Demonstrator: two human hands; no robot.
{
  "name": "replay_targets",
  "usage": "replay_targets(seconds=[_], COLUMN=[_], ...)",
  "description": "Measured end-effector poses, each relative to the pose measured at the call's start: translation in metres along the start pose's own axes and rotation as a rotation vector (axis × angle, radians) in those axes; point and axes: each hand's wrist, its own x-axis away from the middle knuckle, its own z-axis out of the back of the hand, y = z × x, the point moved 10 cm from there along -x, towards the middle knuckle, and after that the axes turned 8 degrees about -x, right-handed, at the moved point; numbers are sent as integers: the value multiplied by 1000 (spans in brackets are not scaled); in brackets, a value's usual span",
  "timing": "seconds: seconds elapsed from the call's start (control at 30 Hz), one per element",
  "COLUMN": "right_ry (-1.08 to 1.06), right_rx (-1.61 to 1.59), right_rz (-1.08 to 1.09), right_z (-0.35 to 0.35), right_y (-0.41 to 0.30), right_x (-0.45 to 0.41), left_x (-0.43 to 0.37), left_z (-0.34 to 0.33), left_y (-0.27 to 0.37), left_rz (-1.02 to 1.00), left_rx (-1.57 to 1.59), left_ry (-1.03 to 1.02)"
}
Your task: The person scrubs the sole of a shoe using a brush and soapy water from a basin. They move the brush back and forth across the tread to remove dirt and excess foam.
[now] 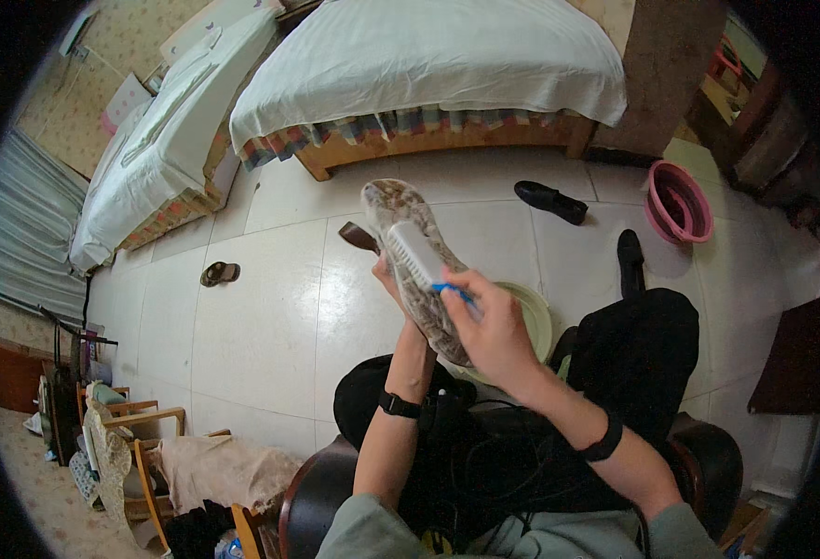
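Note:
A slipper (410, 202) with a mottled brown-and-cream plush footbed is held up in front of me, its toe pointing away. A dark brown strap (358, 236) sticks out from its left side. My left hand (389, 279) grips the slipper from the left and below, most of the fingers hidden behind it. In my right hand (490, 321) is a scrub brush (417, 253) with a white head and a blue handle, lying against the plush. Below my hands stands a pale green basin (539, 314), partly covered by my right hand and the slipper.
Another slipper (220, 274) lies on the tiled floor to the left. Black shoes (551, 202) and a pink basin (679, 202) are at the right. White-covered beds (431, 63) stand ahead. Wooden chairs (146, 419) and a cloth-draped seat (221, 468) are at lower left.

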Motion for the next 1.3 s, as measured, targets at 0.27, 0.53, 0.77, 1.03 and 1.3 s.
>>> replay_targets(seconds=[0.27,0.53,0.77,1.03,1.3], right_ry=[-35,-52,-82,-59,-99], right_rx=[-14,-25,-33,-49,-51], right_rz=[-4,-22,-39,-56,-55], right_z=[-17,-21,2,-18,14], right_y=[3,4,38,31,65], right_x=[84,76,144,83,143], left_x=[54,89,97,74,75], left_z=[21,50,52,42,43], left_y=[0,-7,-15,-18,-17], left_rz=[76,132,138,159,141], left_rx=[-89,-324,-256,-215,-133], left_ry=[103,237,232,183,174])
